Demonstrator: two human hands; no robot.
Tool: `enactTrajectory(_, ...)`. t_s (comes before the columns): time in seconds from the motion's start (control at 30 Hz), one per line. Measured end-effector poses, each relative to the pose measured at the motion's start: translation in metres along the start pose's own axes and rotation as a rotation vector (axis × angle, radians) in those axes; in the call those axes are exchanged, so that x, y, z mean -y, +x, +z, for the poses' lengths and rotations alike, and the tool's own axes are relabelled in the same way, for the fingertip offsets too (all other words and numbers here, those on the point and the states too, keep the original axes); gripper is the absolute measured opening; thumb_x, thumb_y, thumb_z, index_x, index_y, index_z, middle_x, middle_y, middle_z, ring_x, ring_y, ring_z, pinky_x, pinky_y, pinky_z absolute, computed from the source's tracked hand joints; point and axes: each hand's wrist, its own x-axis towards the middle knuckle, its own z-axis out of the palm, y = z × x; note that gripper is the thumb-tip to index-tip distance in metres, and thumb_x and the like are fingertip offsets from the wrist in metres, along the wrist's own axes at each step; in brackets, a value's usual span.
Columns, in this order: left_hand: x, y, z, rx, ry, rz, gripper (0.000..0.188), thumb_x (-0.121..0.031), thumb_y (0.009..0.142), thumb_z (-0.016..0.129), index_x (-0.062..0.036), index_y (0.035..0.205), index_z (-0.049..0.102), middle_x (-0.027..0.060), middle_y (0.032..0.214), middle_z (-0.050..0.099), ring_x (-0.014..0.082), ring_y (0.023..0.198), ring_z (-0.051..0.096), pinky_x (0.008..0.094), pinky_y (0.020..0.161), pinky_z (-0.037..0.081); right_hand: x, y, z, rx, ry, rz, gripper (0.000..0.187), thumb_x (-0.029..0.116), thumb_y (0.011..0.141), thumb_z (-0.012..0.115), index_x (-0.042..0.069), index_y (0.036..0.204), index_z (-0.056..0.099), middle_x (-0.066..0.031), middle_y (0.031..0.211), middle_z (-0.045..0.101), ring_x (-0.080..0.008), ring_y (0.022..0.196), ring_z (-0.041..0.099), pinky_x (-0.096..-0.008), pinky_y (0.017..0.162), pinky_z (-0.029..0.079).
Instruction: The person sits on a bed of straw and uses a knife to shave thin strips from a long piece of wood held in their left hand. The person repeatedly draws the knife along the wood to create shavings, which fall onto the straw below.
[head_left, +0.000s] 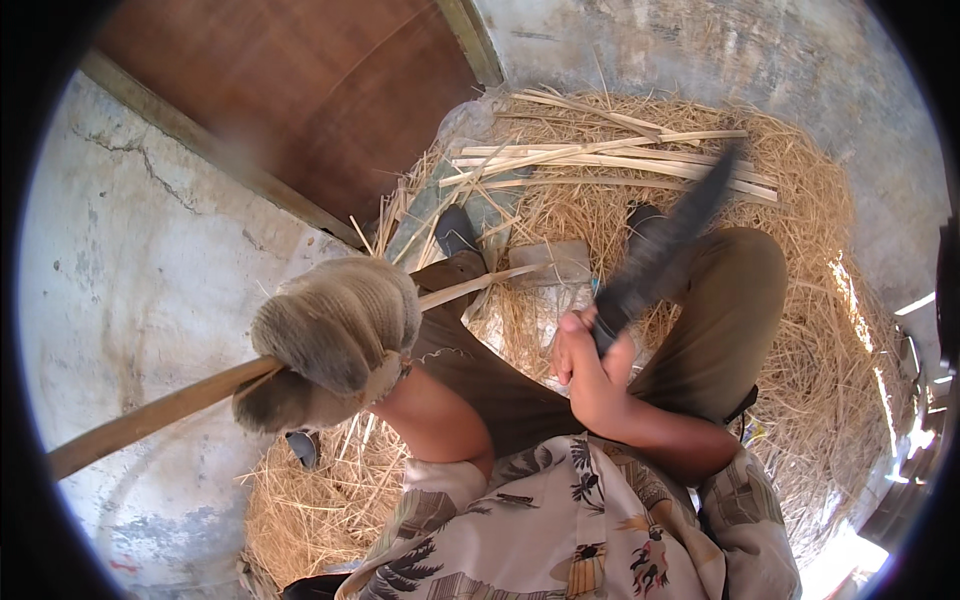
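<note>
My left hand (pixel 335 335), in a thick knitted glove, is closed around a long bamboo strip (pixel 150 425). The strip slants from the lower left, through the glove, to a thin pale end near a block (pixel 562 262) on the floor between my feet. Bare-skinned, my right hand (pixel 595 375) grips the dark handle of a broad-bladed machete (pixel 672 235). Its blade points up and to the right above my right knee, slightly smeared by motion and apart from the strip.
Several pale split strips (pixel 610 160) lie on a heap of straw-like shavings (pixel 800 240) ahead. Shavings also surround my feet. A cracked, pale wall (pixel 130 240) rises on the left, beside a brown door (pixel 290 90). More wall (pixel 680 50) stands behind the heap.
</note>
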Motion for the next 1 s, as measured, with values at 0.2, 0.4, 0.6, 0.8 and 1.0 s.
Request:
enactTrajectory(0.2,-0.006,0.005,-0.014,0.313,-0.233,-0.061,0.062,-0.058,0.093,0.060,-0.0108,0.055,0.050,-0.0031,0.046,0.045,0.0068,0.032,0.038,0.0230,0.028,0.030,-0.006,0.003,-0.004,0.268,-0.426,0.690,0.026,0.023,0.097,0.061,0.004,0.081,0.053,-0.0010,0.059,0.049,-0.0111,0.043,0.046,-0.0261,0.042,0.038)
enactTrajectory(0.4,-0.007,0.000,-0.018,0.230,-0.241,0.010,0.062,-0.055,0.095,0.061,-0.0122,0.051,0.051,-0.0035,0.042,0.041,0.0079,0.032,0.041,0.0236,0.029,0.034,0.007,0.006,-0.003,0.130,-0.246,0.297,0.024,0.020,0.100,0.059,0.008,0.082,0.049,0.0014,0.057,0.048,-0.0060,0.047,0.046,-0.0262,0.044,0.036)
enactTrajectory(0.6,-0.002,0.012,-0.020,0.395,-0.287,-0.041,0.062,-0.060,0.092,0.062,-0.0113,0.054,0.055,-0.0015,0.046,0.047,0.0090,0.035,0.047,0.0241,0.032,0.038,-0.024,-0.009,-0.006,0.048,-0.348,0.442,0.021,0.018,0.101,0.056,0.005,0.085,0.052,0.0011,0.057,0.049,-0.0083,0.044,0.046,-0.0252,0.040,0.036)
enactTrajectory(0.8,-0.001,-0.005,-0.021,0.199,-0.194,0.045,0.063,-0.065,0.088,0.063,-0.0117,0.054,0.057,-0.0007,0.050,0.053,0.0093,0.037,0.050,0.0243,0.033,0.041,-0.017,0.005,-0.005,0.025,-0.269,0.539,0.025,0.019,0.099,0.060,0.004,0.081,0.051,-0.0003,0.055,0.048,-0.0092,0.038,0.042,-0.0275,0.036,0.036)
enactTrajectory(1.0,-0.002,0.005,-0.023,0.309,-0.191,-0.018,0.061,-0.065,0.086,0.065,-0.0134,0.054,0.058,-0.0027,0.048,0.050,0.0087,0.036,0.048,0.0237,0.032,0.039,-0.008,-0.010,-0.006,0.080,-0.345,0.143,0.028,0.019,0.100,0.058,0.003,0.078,0.050,-0.0003,0.060,0.050,-0.0076,0.052,0.043,-0.0284,0.050,0.036)
